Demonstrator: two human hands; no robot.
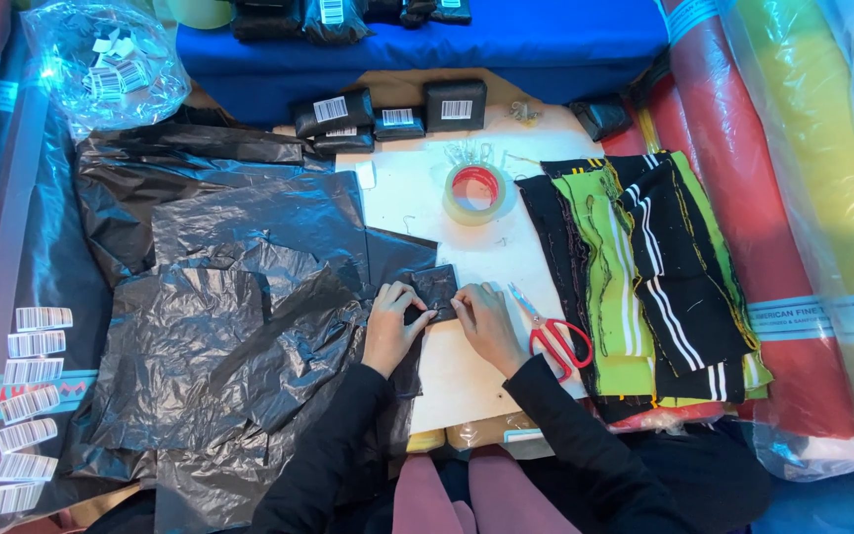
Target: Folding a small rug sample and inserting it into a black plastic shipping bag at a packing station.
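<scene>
left hand point(394, 321) + right hand point(483, 321) | each grip pinching small black plastic packet point(434, 289) | packet between fingertips, on board point(467, 257)

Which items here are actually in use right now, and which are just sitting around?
In use: left hand and right hand pressing a small black plastic-wrapped packet; black plastic sheets beside it.

Lying about: red scissors, tape roll, striped fabric pieces, finished black packets, bag of labels.

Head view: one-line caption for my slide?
Both hands press a small black plastic-wrapped packet on a white board, red scissors alongside.
</scene>
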